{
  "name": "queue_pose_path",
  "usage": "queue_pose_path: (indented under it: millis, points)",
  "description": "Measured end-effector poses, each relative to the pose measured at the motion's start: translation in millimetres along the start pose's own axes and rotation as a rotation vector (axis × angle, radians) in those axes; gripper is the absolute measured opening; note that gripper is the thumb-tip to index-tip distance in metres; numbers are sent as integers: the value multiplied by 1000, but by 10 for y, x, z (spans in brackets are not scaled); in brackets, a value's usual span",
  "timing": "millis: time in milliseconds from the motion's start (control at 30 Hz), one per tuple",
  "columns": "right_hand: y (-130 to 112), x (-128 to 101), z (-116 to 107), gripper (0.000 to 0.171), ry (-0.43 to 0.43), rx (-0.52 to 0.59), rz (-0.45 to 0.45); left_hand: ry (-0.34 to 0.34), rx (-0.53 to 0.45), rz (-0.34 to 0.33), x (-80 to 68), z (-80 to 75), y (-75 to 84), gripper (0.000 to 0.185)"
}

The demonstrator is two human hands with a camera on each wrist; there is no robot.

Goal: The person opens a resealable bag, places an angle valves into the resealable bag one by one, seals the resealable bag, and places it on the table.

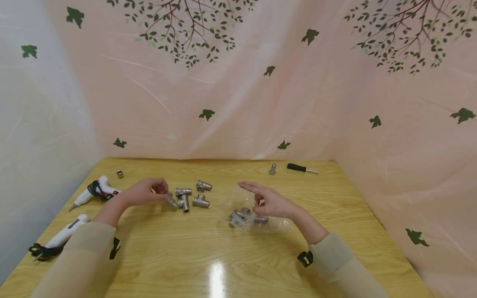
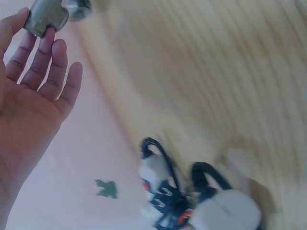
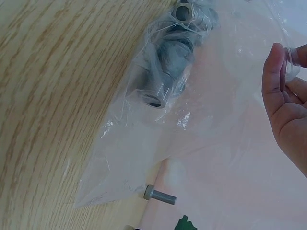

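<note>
My left hand (image 1: 143, 193) pinches a metal tee pipe fitting (image 1: 171, 200) between thumb and fingertips, close to the tabletop. In the left wrist view the same tee fitting (image 2: 45, 17) shows at the fingertips. Just right of it, several similar fittings (image 1: 201, 201) lie loose in a group. My right hand (image 1: 273, 201) pinches the edge of a clear plastic bag (image 1: 232, 199). Several metal fittings (image 3: 165, 62) are inside the bag, which rests on the table. The right wrist view shows the bag film between thumb and finger.
Two white glue guns (image 1: 67, 234) with black cords lie at the table's left. A small metal nut-like piece (image 1: 120, 174) sits at the back left. Toward the back right are a bolt (image 1: 273, 169) and a black-handled screwdriver (image 1: 297, 167). A leaf-patterned cloth (image 1: 238, 136) hangs behind.
</note>
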State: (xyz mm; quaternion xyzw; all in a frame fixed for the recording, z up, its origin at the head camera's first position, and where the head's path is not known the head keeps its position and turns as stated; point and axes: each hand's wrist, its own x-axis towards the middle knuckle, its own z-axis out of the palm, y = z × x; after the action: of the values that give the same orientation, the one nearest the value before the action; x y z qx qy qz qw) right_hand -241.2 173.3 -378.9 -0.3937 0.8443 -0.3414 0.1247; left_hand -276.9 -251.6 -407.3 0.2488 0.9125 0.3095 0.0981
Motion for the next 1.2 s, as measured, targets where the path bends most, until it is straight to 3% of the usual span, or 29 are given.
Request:
queue_pose_path:
  millis: [367,633,933,1200]
  points:
    - [-32,27,-20,74,0,1,18,78,43,63,60,55,455,20]
    - [-37,61,-27,74,3,-3,20,230,31,138,57,224,890,19]
    - [-51,79,-26,75,3,33,38,374,-43,228,78,559,1283,20]
    - [-81,89,-30,75,7,62,43,388,-64,285,159,893,1461,20]
